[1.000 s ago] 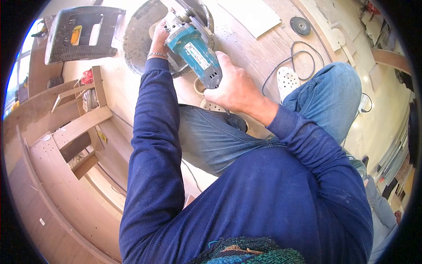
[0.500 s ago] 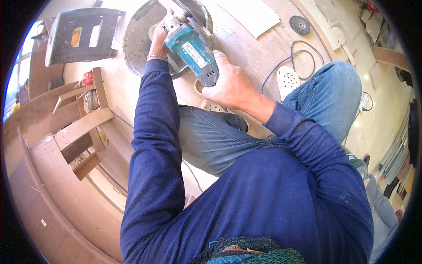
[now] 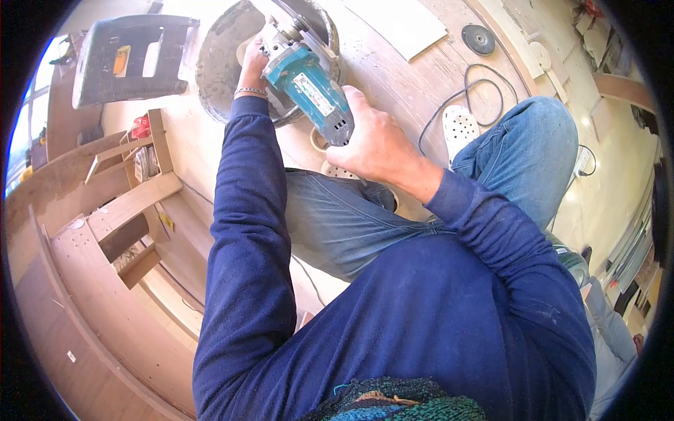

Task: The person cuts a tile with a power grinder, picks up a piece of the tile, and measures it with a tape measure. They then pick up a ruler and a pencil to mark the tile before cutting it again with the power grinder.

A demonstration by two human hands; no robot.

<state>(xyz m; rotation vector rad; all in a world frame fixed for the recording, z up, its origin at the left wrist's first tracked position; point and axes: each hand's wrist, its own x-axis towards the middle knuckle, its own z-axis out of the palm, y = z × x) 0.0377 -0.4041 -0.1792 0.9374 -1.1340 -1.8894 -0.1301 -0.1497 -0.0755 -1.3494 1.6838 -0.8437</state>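
Note:
A teal handheld disc cutter [image 3: 309,88] with a metal head and flat plate is held out over a large round, dirty tub [image 3: 217,67]. My right hand [image 3: 372,137] is closed around the dark rear end of its motor body. At the metal head, my left hand [image 3: 254,62] grips from the left side, with most of its fingers hidden behind the tool. A bracelet [image 3: 250,90] circles the left wrist. The cutter's far end reaches the top edge of the view, and the tub's bottom is partly covered by it.
A black round disc [image 3: 479,40] lies on the floor beside a white board [image 3: 400,24]. A black cable [image 3: 463,91] loops near my white clog [image 3: 460,125]. A dark plastic stool [image 3: 133,59] stands at left, above a wooden frame [image 3: 133,203]. Boards and scraps line the right.
The rear end of the cutter and my right hand have moved slightly right and down. My left hand keeps nearly the same place.

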